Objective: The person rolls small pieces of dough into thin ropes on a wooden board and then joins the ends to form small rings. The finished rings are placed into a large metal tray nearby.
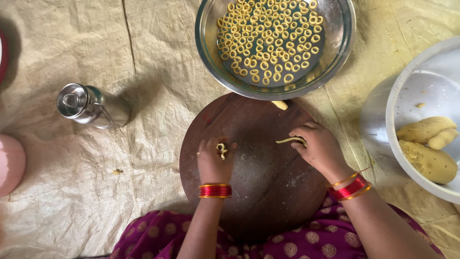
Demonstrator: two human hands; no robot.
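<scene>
Maroon fabric with gold dots (306,242) is seen at the lower edge, covering the person's lap, and both forearms rise from it over a round dark wooden board (261,192). Red and gold bangles (215,191) are worn on the left wrist, and a similar set (351,187) on the right.

Left hand (214,162): the fingers are curled narrowly around a small dough ring (221,150), which is pinched at the fingertips above the board's left half. Right hand (320,147): the fingers are closed on a thin dough strip (290,140), whose free end projects toward the left hand. The two grips are held near each other but apart, with bare board between them.

Beyond the right-hand grip, a short dough piece (280,104) lies at the far rim of the board. Just past it stands a steel bowl (338,43), in which many formed dough rings (270,41) are spread in a single layer. To the outer side of the right hand, a pale basin (412,96) is shown holding lumps of dough (429,148). Well out from the left-hand grip, a small steel lidded container (91,105) lies on its side on the beige woven mat (96,192). A pink object (9,163) is partly visible at the frame's far left edge.
</scene>
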